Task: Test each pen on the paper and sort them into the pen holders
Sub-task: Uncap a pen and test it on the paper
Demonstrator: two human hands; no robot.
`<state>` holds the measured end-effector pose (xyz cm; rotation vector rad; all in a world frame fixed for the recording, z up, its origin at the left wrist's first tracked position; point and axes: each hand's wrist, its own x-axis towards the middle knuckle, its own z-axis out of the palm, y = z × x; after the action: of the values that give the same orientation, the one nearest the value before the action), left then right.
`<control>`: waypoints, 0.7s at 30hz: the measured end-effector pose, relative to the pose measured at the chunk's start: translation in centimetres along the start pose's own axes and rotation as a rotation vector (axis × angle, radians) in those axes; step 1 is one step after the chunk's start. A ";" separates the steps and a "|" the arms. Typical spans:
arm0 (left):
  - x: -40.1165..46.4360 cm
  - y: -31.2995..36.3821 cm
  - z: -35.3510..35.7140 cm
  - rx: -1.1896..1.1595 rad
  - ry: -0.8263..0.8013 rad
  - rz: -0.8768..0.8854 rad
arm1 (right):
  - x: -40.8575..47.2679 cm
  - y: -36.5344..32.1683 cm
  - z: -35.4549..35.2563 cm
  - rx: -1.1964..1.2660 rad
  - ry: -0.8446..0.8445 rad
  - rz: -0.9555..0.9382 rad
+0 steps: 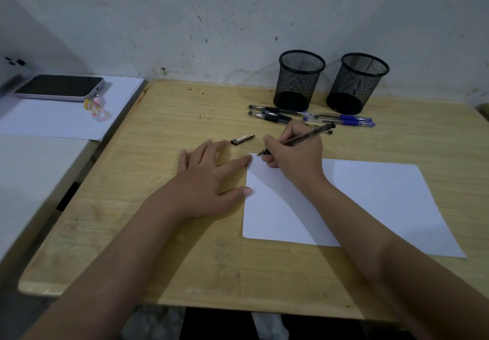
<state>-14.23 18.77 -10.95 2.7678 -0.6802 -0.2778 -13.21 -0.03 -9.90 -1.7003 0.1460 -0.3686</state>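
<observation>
A white sheet of paper point(370, 202) lies on the wooden desk point(164, 233). My right hand point(293, 154) grips a dark pen point(307, 135) with its tip at the paper's top left corner. My left hand point(211, 172) lies flat, fingers spread, its fingertips on the paper's left edge. The pen's cap point(242, 139) lies on the desk just beyond my left hand. Several black and blue pens point(312, 117) lie in a row in front of two black mesh pen holders, a left holder point(299, 80) and a right holder point(357, 84), both with nothing visible inside.
A phone point(60, 88) with a colourful charm point(98, 109) rests on white sheets point(66, 122) on a lower surface to the left. A stained wall stands right behind the holders. The desk's front edge is close to my body.
</observation>
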 end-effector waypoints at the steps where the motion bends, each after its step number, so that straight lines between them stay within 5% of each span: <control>1: 0.0 0.0 0.0 0.001 -0.028 -0.016 | 0.0 0.0 0.0 0.009 -0.005 0.001; 21: 0.1 0.3 -0.6 0.007 -0.064 -0.051 | 0.8 0.7 0.5 0.024 -0.064 -0.009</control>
<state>-14.09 18.57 -10.33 2.7963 -0.6279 -0.3768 -12.23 0.04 -10.49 -1.6877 0.0868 -0.3209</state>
